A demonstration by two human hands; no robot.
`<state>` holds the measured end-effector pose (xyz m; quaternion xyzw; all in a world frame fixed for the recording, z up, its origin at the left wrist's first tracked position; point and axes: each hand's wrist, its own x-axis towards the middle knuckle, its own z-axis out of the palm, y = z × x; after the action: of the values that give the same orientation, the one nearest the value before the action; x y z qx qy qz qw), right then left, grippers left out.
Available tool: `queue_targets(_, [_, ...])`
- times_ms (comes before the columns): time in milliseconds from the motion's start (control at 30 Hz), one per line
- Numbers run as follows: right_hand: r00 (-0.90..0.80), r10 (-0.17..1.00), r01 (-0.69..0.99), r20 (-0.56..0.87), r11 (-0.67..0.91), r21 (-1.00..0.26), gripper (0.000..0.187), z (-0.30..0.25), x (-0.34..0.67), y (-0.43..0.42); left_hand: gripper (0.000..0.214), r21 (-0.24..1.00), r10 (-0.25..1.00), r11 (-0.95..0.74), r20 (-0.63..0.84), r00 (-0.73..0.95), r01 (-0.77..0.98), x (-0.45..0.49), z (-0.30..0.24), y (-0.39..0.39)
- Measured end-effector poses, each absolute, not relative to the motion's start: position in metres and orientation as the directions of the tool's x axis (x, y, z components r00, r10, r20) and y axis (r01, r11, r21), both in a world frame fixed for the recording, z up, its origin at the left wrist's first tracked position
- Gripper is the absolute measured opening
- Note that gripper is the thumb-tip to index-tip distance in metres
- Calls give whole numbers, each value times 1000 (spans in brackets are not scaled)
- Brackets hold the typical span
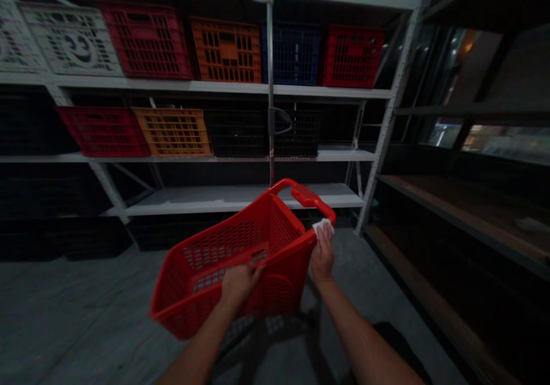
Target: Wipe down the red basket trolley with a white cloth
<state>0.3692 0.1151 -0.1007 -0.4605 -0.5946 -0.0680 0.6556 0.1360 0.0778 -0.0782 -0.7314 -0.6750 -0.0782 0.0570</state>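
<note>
A tall shelving rack point(240, 89) fills the wall ahead, with plastic crates point(226, 50) in red, orange, blue and white lined up on its upper shelves. In front of it the red basket point(215, 247) is held clear of the grey floor point(86, 305). It is tilted, and its long axis runs from the low near-left corner up to the far-right end, where the handle point(307, 195) arches over. The left hand point(240, 282) is clenched over the near long rim, about midway along, with the fingers hooked inside. The right hand point(323, 256) reaches further out, to the basket's right-hand corner just under the handle. It grasps a small white cloth point(322, 226), pressed against the rim there. The basket looks empty.
</note>
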Motion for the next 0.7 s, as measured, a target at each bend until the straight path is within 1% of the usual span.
queue_targets(100, [128, 431, 691, 893, 608, -392, 39, -79, 402, 123, 68, 20, 977, -95, 191, 89, 995, 130, -78, 76])
queue_targets(167, [-33, 479, 710, 877, 629, -317, 35, -55, 426, 133, 68, 19, 979, -89, 186, 84, 996, 126, -76, 76])
queue_targets(233, [-235, 585, 715, 776, 645, -270, 33, -27, 446, 144, 68, 24, 982, -83, 173, 78, 996, 122, -74, 76])
queue_targets(300, [-431, 666, 711, 609, 666, -226, 31, -1, 460, 155, 66, 31, 984, -83, 160, 77, 996, 118, -72, 76])
queue_targets(367, [-566, 672, 696, 478, 700, -160, 29, 24, 467, 166, 63, 31, 985, -93, 149, 88, 995, 113, -70, 77])
queue_targets(400, [-604, 653, 688, 456, 716, -115, 29, 35, 468, 171, 62, 30, 985, -102, 144, 96, 994, 110, -69, 77])
queue_targets(433, [-621, 629, 684, 468, 726, -68, 29, 44, 468, 174, 61, 31, 984, -111, 143, 106, 993, 106, -69, 78])
queue_targets(500, [-605, 572, 688, 554, 726, 3, 37, 58, 465, 178, 58, 37, 981, -126, 150, 119, 991, 98, -70, 79])
queue_targets(533, [-594, 546, 685, 591, 728, 16, 41, 61, 462, 178, 57, 40, 980, -129, 155, 122, 991, 94, -71, 80])
queue_targets(600, [-609, 528, 644, 591, 765, -19, 42, 59, 454, 175, 54, 35, 980, -127, 160, 120, 991, 85, -74, 81])
queue_targets(700, [-676, 541, 565, 501, 816, -118, 30, 43, 445, 164, 53, 11, 982, -131, 138, 128, 991, 71, -78, 84])
